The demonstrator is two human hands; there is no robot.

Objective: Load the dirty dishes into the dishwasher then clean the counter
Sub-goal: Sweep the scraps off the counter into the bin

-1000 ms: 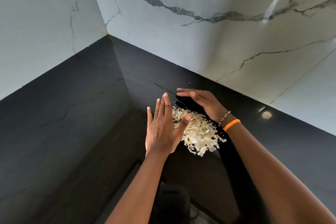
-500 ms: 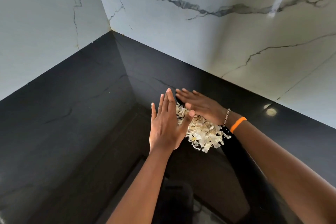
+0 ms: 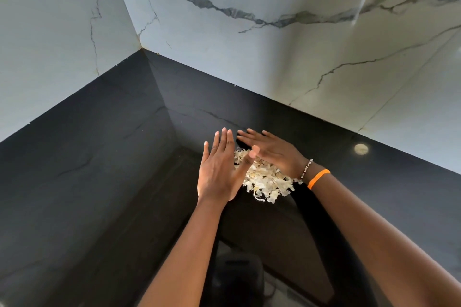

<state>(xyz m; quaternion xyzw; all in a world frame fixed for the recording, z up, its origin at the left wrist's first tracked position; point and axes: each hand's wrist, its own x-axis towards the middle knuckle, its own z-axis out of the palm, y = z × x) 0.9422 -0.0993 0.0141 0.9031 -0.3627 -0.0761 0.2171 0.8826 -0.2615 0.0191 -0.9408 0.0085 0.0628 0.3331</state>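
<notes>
**Both hands cupped flat around a heap of peelings on the dark bench**

Left fingers (image 3: 222, 143) straight and held together, pointing away toward the corner, thumb angled right with its tip at the edge of the heap; left hand (image 3: 219, 169) standing on its edge, back toward the camera, walling the left side of the pile; gripping nothing.

Right fingers (image 3: 252, 136) likewise straight and flat, reaching leftward across the far side of the heap, tips just beyond the left fingertips; right hand (image 3: 274, 153) lying palm down over the upper part of the pile, whether pressing on it or hovering just above cannot be told; no curl, no pinch. On the right wrist, a thin beaded bracelet (image 3: 306, 171) and next to it, farther up the arm, a bright orange band (image 3: 318, 178).

Between and beneath the two hands, a loose heap of pale, cream-coloured papery peelings (image 3: 267, 183), lying on the glossy black stone bench (image 3: 399, 194), near part spilling out uncovered toward the camera.

Beyond the hands, bench meeting white grey-veined marble wall panels (image 3: 249, 40) at an inside corner; round bright light reflection (image 3: 361, 149) on the bench surface right of the right wrist; both bare forearms entering from the lower edge.
</notes>
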